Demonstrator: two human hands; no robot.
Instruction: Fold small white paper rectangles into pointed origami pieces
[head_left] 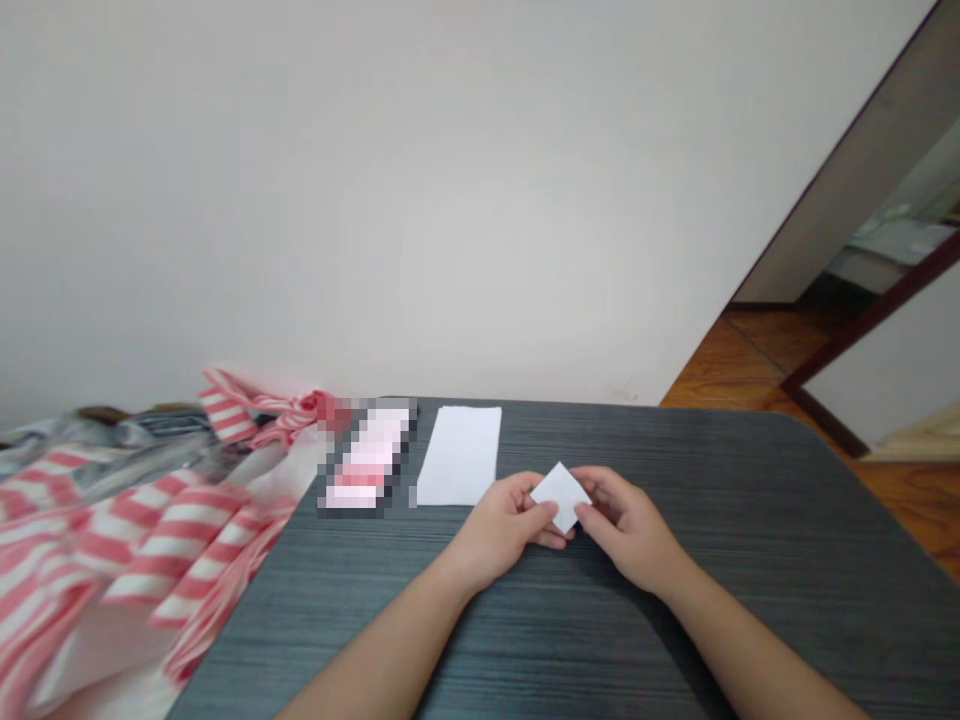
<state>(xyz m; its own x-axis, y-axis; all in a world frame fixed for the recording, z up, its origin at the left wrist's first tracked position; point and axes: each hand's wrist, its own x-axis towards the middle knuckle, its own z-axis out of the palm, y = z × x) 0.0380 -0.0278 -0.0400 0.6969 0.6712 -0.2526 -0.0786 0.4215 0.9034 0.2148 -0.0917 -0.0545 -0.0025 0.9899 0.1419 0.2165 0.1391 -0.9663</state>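
Both hands meet over the middle of a dark grey wood-grain table [750, 560]. Between them is a small folded white paper [561, 492], standing on a corner like a diamond. My left hand [504, 530] pinches its lower left side with thumb and fingers. My right hand [626, 525] grips its right edge, fingers curled. The paper is held just above the tabletop.
A white rectangular paper sheet [460, 455] lies flat behind my left hand. Left of it sits a blurred pink and white object [365, 460]. Red-and-white striped plastic bags [142, 540] pile beside the table's left edge. A white wall stands behind; wooden floor and a doorway are at right.
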